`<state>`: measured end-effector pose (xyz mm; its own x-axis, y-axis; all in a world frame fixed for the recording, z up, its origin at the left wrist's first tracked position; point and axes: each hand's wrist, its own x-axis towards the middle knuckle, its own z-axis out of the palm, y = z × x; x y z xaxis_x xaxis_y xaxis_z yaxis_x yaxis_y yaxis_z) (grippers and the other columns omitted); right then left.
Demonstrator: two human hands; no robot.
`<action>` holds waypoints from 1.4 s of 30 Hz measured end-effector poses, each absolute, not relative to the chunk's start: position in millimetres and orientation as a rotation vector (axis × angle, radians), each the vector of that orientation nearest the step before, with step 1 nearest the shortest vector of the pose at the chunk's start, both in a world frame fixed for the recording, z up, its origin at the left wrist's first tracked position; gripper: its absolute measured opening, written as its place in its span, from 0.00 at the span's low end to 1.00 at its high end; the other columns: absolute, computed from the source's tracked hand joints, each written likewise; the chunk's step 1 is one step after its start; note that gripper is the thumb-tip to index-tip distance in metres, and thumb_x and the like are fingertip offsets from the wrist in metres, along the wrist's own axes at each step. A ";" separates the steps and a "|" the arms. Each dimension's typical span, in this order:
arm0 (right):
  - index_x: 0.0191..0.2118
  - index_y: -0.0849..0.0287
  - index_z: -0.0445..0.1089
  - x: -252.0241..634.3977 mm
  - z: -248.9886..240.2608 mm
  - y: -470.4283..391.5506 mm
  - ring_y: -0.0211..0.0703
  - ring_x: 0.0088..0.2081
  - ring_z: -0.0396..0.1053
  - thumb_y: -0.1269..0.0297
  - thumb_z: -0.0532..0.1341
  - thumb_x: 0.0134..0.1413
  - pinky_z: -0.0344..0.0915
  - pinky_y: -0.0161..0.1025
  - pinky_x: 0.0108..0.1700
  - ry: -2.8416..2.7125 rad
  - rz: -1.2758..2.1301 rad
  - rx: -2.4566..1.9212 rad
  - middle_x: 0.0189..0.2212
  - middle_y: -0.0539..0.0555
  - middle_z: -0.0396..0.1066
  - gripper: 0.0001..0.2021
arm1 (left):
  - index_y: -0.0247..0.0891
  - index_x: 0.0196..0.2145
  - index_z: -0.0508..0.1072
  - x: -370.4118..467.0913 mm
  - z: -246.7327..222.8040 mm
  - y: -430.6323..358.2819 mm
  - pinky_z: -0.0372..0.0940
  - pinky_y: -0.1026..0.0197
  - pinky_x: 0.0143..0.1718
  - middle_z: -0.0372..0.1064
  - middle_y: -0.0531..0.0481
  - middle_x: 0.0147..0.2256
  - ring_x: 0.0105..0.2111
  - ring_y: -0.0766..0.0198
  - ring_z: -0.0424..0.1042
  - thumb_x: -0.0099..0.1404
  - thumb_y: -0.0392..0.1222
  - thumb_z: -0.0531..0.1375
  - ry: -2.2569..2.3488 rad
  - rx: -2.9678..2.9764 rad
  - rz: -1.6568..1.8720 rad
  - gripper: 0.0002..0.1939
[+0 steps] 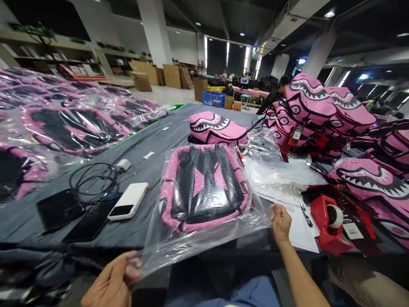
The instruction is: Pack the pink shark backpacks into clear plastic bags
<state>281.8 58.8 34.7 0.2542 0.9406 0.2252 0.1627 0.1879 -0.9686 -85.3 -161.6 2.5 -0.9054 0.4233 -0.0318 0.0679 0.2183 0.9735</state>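
Observation:
A pink and black backpack [209, 187] lies inside a clear plastic bag [191, 249] on the dark cloth-covered table, its panelled side up. The bag's open-looking near edge is stretched between my hands. My left hand [111, 279] pinches the near left corner, in front of the table edge. At the near right corner my right hand [281, 221] is closed on the plastic. Just beyond the bagged backpack rests another pink backpack [219, 128] with a shark-mouth print. Loose clear bags [281, 170] lie to its right.
Left of the bag are a white power bank [128, 201], dark phones [92, 219] and coiled cables [96, 181]. A red tape dispenser [329, 226] and paper sheets [300, 226] lie right, beside piled pink backpacks [311, 100]. Bagged backpacks [76, 128] fill the far left. A person [273, 96] is behind the pile.

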 end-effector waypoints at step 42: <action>0.25 0.56 0.67 290.3 34.6 88.3 0.37 0.10 0.55 0.23 0.57 0.47 0.53 0.36 0.16 -1.304 0.877 -1.344 0.09 0.42 0.54 0.34 | 0.43 0.28 0.73 -48.5 74.9 -49.4 0.67 0.57 0.37 0.70 0.51 0.30 0.34 0.59 0.68 0.76 0.53 0.48 1.775 2.350 1.023 0.23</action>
<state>290.3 88.3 34.6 0.1470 0.9780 0.1478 0.2325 0.1110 -0.9662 -48.5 -49.4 74.9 0.1367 0.8662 0.4807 0.8502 -0.3516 0.3919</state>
